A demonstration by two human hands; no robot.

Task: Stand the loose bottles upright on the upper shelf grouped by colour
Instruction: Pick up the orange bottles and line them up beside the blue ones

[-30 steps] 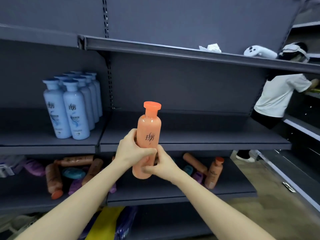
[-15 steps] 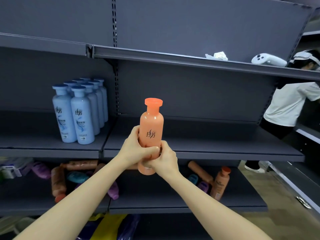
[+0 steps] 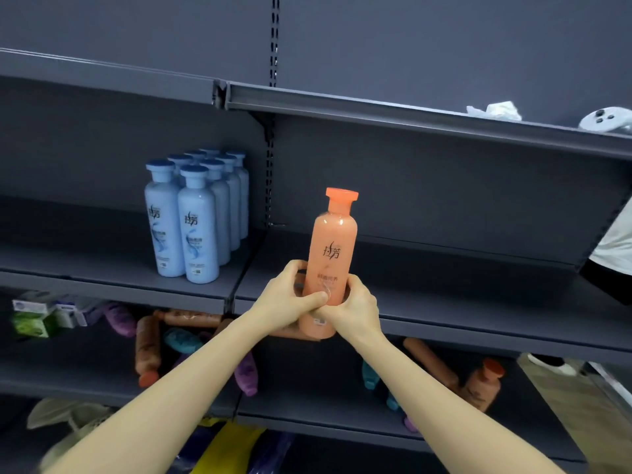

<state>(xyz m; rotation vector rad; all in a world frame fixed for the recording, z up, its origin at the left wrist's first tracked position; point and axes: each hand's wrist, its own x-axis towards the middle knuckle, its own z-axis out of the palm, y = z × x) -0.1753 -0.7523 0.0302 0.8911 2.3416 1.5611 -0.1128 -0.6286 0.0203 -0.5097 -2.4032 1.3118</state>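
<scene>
Dim overhead light leaves the lower shelf (image 3: 75,367) in shadow, soft glare streaks the orange bottle (image 3: 333,254), and the frame's edges bend and blur.

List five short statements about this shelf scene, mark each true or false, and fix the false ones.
1. The left hand and the right hand both grip the orange bottle, held upright. True.
2. The blue bottles lie on their sides. False: they stand upright together on the upper shelf.
3. The orange bottle has no cap. False: its orange cap is on.
4. Several loose bottles lie on the lower shelf. True.
5. The orange bottle touches the blue bottles. False: it is apart, to their right.
</scene>
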